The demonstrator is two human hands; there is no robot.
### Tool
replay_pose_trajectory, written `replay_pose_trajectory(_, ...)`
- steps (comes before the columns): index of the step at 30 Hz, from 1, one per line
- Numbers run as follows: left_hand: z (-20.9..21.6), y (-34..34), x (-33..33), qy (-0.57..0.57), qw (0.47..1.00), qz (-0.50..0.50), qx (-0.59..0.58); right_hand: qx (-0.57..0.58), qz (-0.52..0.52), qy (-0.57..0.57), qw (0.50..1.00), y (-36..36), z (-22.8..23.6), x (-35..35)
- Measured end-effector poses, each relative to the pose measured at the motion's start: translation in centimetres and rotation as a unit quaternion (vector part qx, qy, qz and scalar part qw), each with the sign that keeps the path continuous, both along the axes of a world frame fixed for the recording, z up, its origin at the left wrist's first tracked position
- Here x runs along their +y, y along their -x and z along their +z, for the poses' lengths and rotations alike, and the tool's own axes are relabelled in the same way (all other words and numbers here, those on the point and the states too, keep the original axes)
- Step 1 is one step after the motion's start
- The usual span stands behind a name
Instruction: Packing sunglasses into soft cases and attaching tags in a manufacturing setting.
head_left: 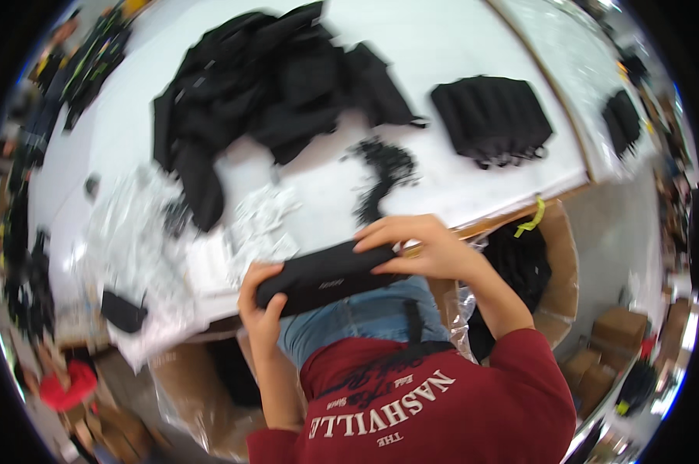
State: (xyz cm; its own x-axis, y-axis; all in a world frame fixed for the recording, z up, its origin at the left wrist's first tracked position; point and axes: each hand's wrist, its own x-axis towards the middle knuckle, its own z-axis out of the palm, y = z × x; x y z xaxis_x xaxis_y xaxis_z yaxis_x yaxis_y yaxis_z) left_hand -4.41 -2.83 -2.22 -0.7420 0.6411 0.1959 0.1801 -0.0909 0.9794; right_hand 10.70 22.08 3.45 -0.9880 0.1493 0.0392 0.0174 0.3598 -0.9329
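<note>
A black, elongated fabric pouch (330, 280) with small light lettering on its side is held level in front of my waist, just off the table's near edge. My left hand (261, 305) is closed around its left end, thumb on the near side. At the other end, my right hand (427, 246) grips the pouch with fingers on top and thumb at the near side. Close beyond the hands lie a heap of small white slips (263, 224) and a scatter of small black pieces (384, 170).
On the white table (473, 189) lie a large heap of black fabric pieces (287, 77) and a row of similar black pouches (492, 116). Clear plastic bags (125, 224) sit at the left. A cardboard box (563, 263) with black items stands below the edge at right.
</note>
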Motion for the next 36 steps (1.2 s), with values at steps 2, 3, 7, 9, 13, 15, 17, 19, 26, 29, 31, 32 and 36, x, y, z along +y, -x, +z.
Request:
replay_pose_trajectory(2, -1.3, 0.3, -0.6, 0.02, 0.999, 0.03, 0.035, 0.018, 0.017, 0.011, 1.0, -0.2, -1.0, 0.2)
replay_pose_trajectory(3, -1.5, 0.2, -0.8, 0.028, 0.997, 0.052, 0.055, 0.023, 0.025, 0.029, 0.999, -0.3, -1.3, 0.1)
replay_pose_trajectory(7, -0.4, -0.2, 2.8, 0.069, 0.99, 0.088, 0.09, -0.101, -0.056, 0.083, 0.99, -1.0, -1.0, 0.8)
replay_pose_trajectory(9, 2.2, -0.5, 4.7, 0.139, 0.956, 0.122, 0.229, -0.122, -0.141, 0.155, 0.97, -1.6, -1.6, 1.2)
replay_pose_trajectory(13, 5.6, -2.5, 7.1, 0.271, 0.89, -0.137, 0.34, -0.097, -0.178, 0.223, 0.954, -0.9, -0.9, 1.3)
replay_pose_trajectory(15, 6.1, -2.8, 7.7, 0.192, 0.897, -0.292, 0.271, -0.056, -0.203, 0.213, 0.954, -0.2, -1.7, 1.7)
replay_pose_trajectory(17, 5.2, -1.2, 6.7, 0.036, 0.833, -0.541, 0.112, -0.087, -0.222, 0.211, 0.948, 0.1, -1.9, 2.4)
replay_pose_trajectory(19, 6.5, -1.3, 5.3, 0.109, 0.741, -0.642, -0.164, -0.08, -0.234, 0.211, 0.946, -0.6, -2.5, 2.9)
replay_pose_trajectory(26, 6.2, -3.0, 7.9, 0.187, 0.906, -0.206, 0.318, -0.06, -0.25, 0.229, 0.939, -0.7, -2.3, 2.8)
replay_pose_trajectory(29, 4.3, -2.7, 7.1, 0.061, 0.875, -0.468, 0.11, -0.093, -0.267, 0.227, 0.932, -1.0, -1.5, 3.6)
replay_pose_trajectory(31, 5.4, -3.2, 7.2, 0.087, 0.845, -0.526, -0.049, -0.071, -0.287, 0.213, 0.931, -2.1, -1.4, 4.3)
replay_pose_trajectory(32, 5.3, -3.1, 7.2, 0.092, 0.875, -0.475, -0.008, -0.048, -0.299, 0.201, 0.932, -2.8, -1.2, 4.7)
replay_pose_trajectory(36, 4.4, -2.1, 6.1, 0.197, 0.939, -0.258, 0.111, -0.014, -0.468, 0.106, 0.877, -6.2, -0.8, 9.5)
